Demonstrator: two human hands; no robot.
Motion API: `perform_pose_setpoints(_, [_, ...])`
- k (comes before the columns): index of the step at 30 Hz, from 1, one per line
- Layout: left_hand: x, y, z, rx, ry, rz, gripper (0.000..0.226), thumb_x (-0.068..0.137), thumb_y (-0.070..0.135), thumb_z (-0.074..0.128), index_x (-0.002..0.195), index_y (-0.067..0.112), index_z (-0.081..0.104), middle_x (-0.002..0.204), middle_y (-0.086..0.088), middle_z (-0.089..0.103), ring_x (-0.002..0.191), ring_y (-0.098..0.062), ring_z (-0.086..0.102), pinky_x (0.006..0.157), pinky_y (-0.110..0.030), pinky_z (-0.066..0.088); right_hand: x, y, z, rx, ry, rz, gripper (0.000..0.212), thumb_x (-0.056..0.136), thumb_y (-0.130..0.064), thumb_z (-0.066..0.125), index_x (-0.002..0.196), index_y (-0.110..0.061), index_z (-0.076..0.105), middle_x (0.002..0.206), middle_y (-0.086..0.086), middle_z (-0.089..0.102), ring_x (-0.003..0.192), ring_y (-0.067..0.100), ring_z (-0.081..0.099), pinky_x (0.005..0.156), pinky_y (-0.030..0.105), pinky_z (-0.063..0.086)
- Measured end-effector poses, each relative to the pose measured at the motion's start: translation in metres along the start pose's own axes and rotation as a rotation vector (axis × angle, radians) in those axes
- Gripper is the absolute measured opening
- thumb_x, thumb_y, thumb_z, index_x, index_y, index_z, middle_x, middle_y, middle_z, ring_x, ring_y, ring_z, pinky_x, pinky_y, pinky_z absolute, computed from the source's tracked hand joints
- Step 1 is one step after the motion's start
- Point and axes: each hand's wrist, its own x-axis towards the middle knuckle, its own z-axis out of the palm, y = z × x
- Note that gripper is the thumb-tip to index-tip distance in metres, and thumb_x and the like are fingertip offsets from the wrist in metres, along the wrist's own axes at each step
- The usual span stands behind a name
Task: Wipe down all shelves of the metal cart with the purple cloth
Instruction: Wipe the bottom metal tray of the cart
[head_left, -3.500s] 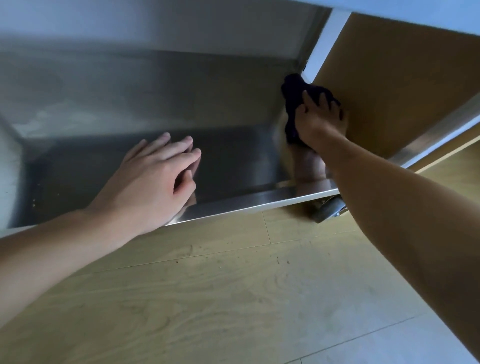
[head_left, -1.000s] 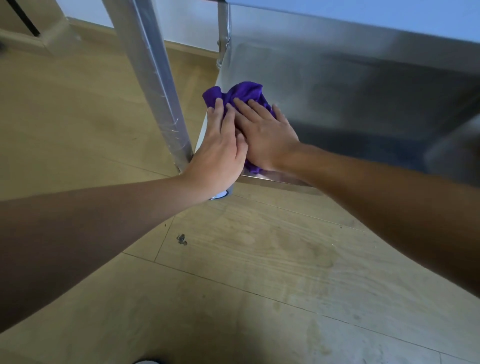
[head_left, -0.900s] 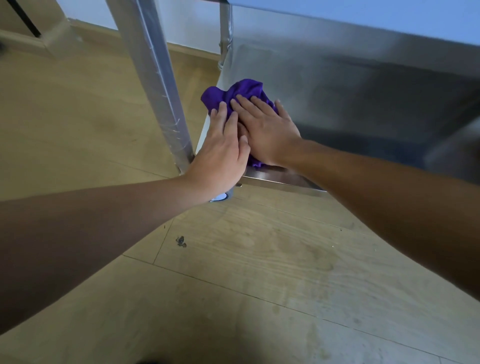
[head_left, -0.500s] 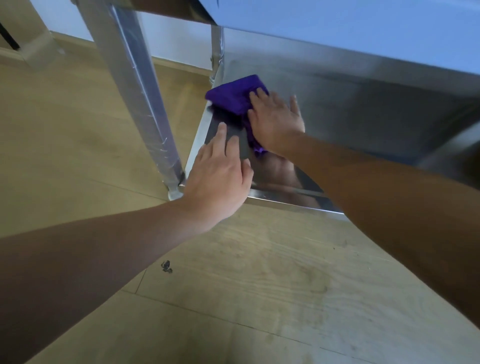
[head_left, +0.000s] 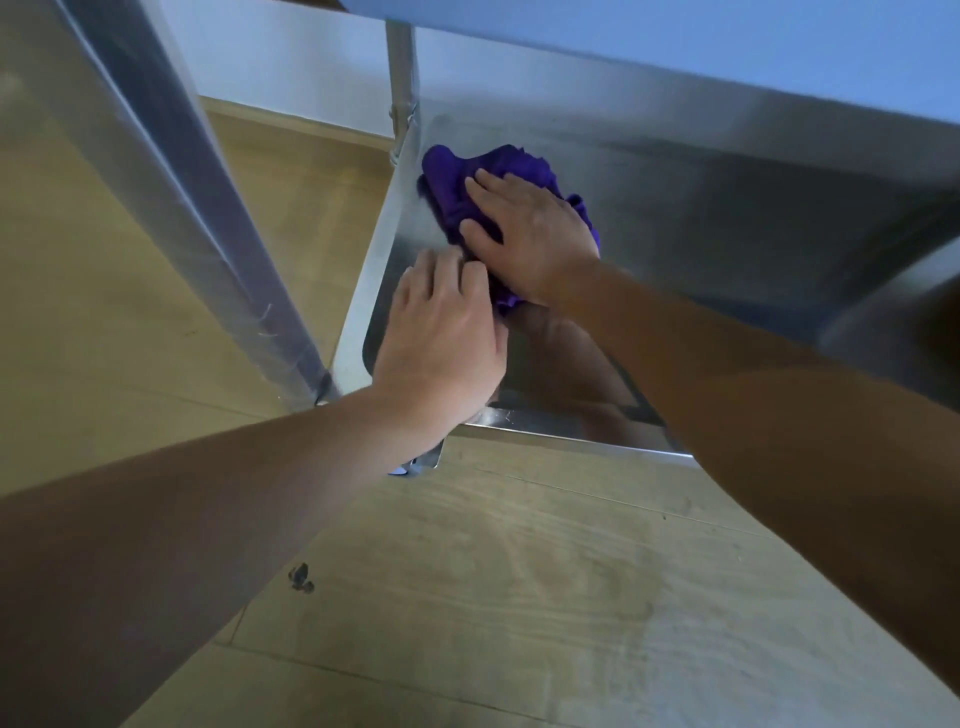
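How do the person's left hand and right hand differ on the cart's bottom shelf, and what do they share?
The right hand lies spread on the purple cloth, pressing it down; the left hand lies mostly on the bare metal shelf. The right hand sits deeper in, near the rear corner post; the left hand sits nearer the front rim. Both lie palm-down on the same shelf.
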Motion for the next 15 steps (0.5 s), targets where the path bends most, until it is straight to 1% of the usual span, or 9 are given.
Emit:
perform_pose_setpoints(3, [0.002,-0.001,0.002,-0.040,0.045,0.000,0.054,0.082,0.032,0.022,0.113,0.003,0.055,0.126,-0.016,0.053,0.124,-0.034,0.047,0.107,-0.044,0.039,0.005,0.008,-0.001,-0.007,0.008,0.025,0.055,0.104,-0.047,0.025,0.154,-0.023,0.026,0.161,-0.007,0.024,0.149,0.015,0.019,0.122,0.037,0.013])
perform_pose_setpoints(4, [0.002,-0.002,0.002,-0.045,0.049,-0.003,0.055,0.082,0.033,0.020,0.112,0.003,0.055,0.125,-0.016,0.054,0.123,-0.034,0.048,0.106,-0.044,0.039,0.006,0.011,-0.001,-0.004,0.020,0.047,0.054,0.105,-0.046,0.025,0.154,-0.023,0.027,0.161,-0.007,0.025,0.149,0.015,0.019,0.121,0.037,0.014])
perform_pose_setpoints(7, [0.004,-0.001,0.002,-0.046,0.045,-0.003,0.056,0.081,0.033,0.020,0.112,0.003,0.056,0.126,-0.017,0.054,0.124,-0.035,0.048,0.105,-0.045,0.040,0.003,0.033,-0.004,0.018,0.055,0.155,0.053,0.104,-0.045,0.029,0.152,-0.024,0.032,0.159,-0.005,0.030,0.147,0.017,0.024,0.117,0.038,0.021])
perform_pose_setpoints(10, [0.003,-0.002,0.003,-0.036,0.031,0.007,0.058,0.082,0.035,0.017,0.114,0.005,0.054,0.130,-0.017,0.052,0.127,-0.034,0.046,0.106,-0.046,0.040,-0.008,0.075,-0.010,0.018,0.102,0.314,0.052,0.103,-0.043,0.032,0.150,-0.021,0.036,0.158,0.000,0.033,0.144,0.022,0.030,0.113,0.037,0.027])
perform_pose_setpoints(12, [0.001,-0.002,0.003,-0.039,0.031,0.004,0.057,0.082,0.035,0.018,0.114,0.005,0.053,0.131,-0.018,0.051,0.127,-0.034,0.046,0.107,-0.046,0.040,-0.021,0.110,-0.015,-0.003,0.100,0.453,0.053,0.103,-0.041,0.031,0.150,-0.018,0.035,0.159,0.004,0.030,0.145,0.025,0.028,0.115,0.038,0.023])
perform_pose_setpoints(14, [0.001,0.000,0.001,-0.033,0.027,-0.002,0.052,0.083,0.034,0.021,0.114,0.005,0.053,0.132,-0.018,0.050,0.127,-0.035,0.046,0.108,-0.047,0.039,-0.032,0.135,-0.018,-0.013,0.075,0.591,0.058,0.102,-0.044,0.026,0.153,-0.018,0.029,0.162,0.002,0.023,0.148,0.025,0.020,0.119,0.041,0.017])
perform_pose_setpoints(15, [0.000,0.001,0.001,-0.026,0.020,-0.005,0.050,0.084,0.032,0.024,0.114,0.005,0.052,0.133,-0.017,0.049,0.129,-0.035,0.044,0.109,-0.046,0.038,-0.035,0.140,-0.018,-0.010,0.054,0.633,0.060,0.101,-0.046,0.025,0.154,-0.018,0.026,0.163,0.001,0.019,0.149,0.026,0.017,0.120,0.043,0.014])
